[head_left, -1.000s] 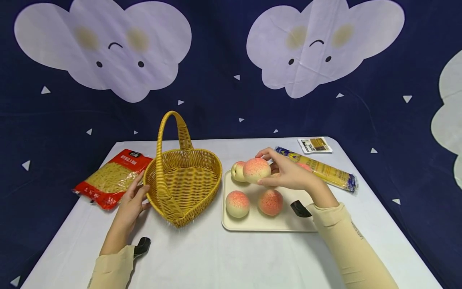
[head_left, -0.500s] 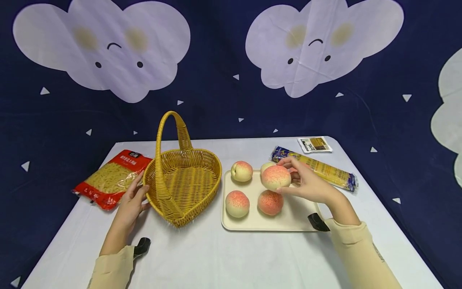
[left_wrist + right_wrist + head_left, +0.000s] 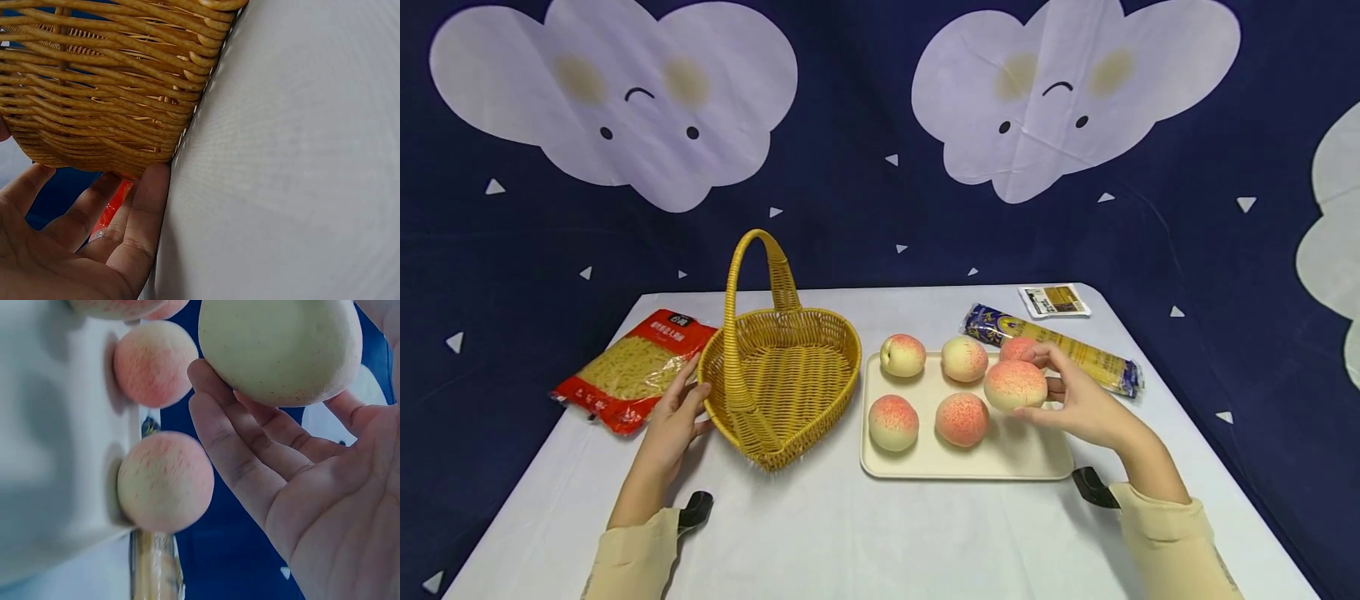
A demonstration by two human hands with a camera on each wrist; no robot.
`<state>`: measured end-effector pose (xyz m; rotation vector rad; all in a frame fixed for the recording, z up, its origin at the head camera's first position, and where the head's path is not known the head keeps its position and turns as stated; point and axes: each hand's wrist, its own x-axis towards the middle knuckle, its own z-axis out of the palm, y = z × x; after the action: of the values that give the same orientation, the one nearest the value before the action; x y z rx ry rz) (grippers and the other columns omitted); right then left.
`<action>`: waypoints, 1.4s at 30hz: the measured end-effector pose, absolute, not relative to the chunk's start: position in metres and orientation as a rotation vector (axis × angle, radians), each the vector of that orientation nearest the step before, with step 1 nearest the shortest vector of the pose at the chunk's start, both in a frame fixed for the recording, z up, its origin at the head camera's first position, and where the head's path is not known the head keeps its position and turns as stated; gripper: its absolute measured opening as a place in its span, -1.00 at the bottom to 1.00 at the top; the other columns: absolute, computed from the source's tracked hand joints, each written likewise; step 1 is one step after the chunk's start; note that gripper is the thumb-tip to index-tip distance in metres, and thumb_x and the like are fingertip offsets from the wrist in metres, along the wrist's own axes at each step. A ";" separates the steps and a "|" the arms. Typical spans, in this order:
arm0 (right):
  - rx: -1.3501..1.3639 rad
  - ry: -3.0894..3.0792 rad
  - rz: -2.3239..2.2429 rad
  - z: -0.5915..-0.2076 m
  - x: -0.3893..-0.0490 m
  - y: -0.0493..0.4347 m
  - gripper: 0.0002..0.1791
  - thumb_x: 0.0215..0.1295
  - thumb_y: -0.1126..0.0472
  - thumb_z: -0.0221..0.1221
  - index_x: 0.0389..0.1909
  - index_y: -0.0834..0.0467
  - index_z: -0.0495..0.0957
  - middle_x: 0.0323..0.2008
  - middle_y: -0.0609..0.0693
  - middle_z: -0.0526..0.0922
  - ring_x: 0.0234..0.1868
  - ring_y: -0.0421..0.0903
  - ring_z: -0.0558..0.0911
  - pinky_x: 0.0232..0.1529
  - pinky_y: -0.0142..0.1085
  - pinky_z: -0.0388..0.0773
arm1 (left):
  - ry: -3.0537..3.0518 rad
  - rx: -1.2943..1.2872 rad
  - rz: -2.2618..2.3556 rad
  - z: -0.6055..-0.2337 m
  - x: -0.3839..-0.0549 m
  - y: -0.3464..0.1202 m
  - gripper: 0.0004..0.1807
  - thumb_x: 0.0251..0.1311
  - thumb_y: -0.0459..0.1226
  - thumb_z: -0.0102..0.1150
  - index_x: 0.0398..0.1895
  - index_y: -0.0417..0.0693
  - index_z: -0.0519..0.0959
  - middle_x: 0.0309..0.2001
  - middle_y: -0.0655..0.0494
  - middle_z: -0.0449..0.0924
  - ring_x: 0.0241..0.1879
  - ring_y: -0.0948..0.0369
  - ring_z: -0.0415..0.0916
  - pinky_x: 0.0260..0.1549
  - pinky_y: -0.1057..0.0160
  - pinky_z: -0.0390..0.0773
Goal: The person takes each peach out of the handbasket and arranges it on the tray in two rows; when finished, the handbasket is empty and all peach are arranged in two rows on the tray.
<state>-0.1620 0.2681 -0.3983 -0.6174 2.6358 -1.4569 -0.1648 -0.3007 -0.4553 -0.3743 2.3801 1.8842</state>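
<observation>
My right hand (image 3: 1078, 404) grips a pink and cream peach (image 3: 1015, 386) between thumb and fingers, above the right part of a cream tray (image 3: 917, 472). In the right wrist view the held peach (image 3: 281, 350) shows its pale underside, clear of the tray. Several other peaches lie on the tray; the back right one (image 3: 1015, 348) is partly hidden by the held peach and hand. At the left, my left hand (image 3: 676, 417) touches the outer wall of a yellow wicker basket (image 3: 782, 429), its fingertips against the weave (image 3: 106, 119) in the left wrist view.
A red bag of pasta (image 3: 636, 367) lies left of the basket. Behind the tray's right end rests a long pack of spaghetti (image 3: 1075, 354), with a small flat packet (image 3: 1054, 301) farther back. The basket's tall handle (image 3: 735, 325) arches upward. A dark cloud-patterned cloth (image 3: 850, 233) hangs behind the table.
My right hand has carried the held peach rightward and nearer to me, from over the tray's back left to its right side, uncovering the back middle peach. My left hand and the basket stay put.
</observation>
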 end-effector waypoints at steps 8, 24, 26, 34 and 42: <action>-0.572 2.656 -1.515 -0.411 -0.153 0.287 -0.25 0.23 0.38 0.51 0.31 0.30 0.26 0.20 0.10 0.37 0.02 -0.40 0.70 -0.01 -0.46 0.67 | 2.385 -0.355 1.892 -0.455 -0.165 -0.301 -0.27 0.66 0.15 -0.14 0.76 0.58 -0.12 0.72 -0.18 0.04 0.56 -0.15 0.26 -0.10 0.51 0.66; -0.487 2.720 -1.407 -0.445 -0.155 0.302 -0.26 0.20 0.31 0.55 0.28 0.29 0.33 0.15 0.09 0.50 -0.07 -0.35 0.64 -0.04 -0.41 0.65 | 2.378 -0.374 1.874 -0.456 -0.165 -0.302 -0.27 0.66 0.16 -0.13 0.75 0.62 -0.13 0.75 -0.15 -0.01 0.61 -0.18 0.20 -0.11 0.53 0.64; -0.475 2.730 -1.388 -0.448 -0.155 0.302 -0.26 0.19 0.29 0.56 0.28 0.27 0.34 0.14 0.08 0.52 -0.07 -0.35 0.63 -0.04 -0.41 0.66 | 2.382 -0.372 1.874 -0.456 -0.164 -0.302 -0.27 0.66 0.16 -0.13 0.75 0.62 -0.13 0.75 -0.15 -0.01 0.60 -0.19 0.20 -0.11 0.53 0.64; -0.447 2.810 -1.246 -0.450 -0.154 0.301 -0.22 0.17 0.17 0.60 0.29 0.24 0.37 0.19 0.17 0.60 0.10 -0.16 0.64 0.07 -0.39 0.64 | 2.407 -0.329 1.883 -0.454 -0.164 -0.299 -0.27 0.67 0.15 -0.14 0.76 0.57 -0.12 0.72 -0.18 0.06 0.48 -0.08 0.35 -0.08 0.51 0.67; -0.450 2.799 -1.234 -0.448 -0.155 0.298 -0.31 0.24 0.14 0.55 0.25 0.22 0.40 0.14 0.15 0.65 0.11 -0.01 0.66 0.09 -0.33 0.67 | 2.391 -0.358 1.860 -0.454 -0.163 -0.301 -0.26 0.67 0.12 -0.13 0.77 0.56 -0.14 0.72 -0.20 0.02 0.37 0.09 0.45 -0.07 0.47 0.70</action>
<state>-0.1554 0.2980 -0.4477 -0.4495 2.7987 -1.2342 -0.1630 -0.3013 -0.4544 -0.3583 2.3915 1.8600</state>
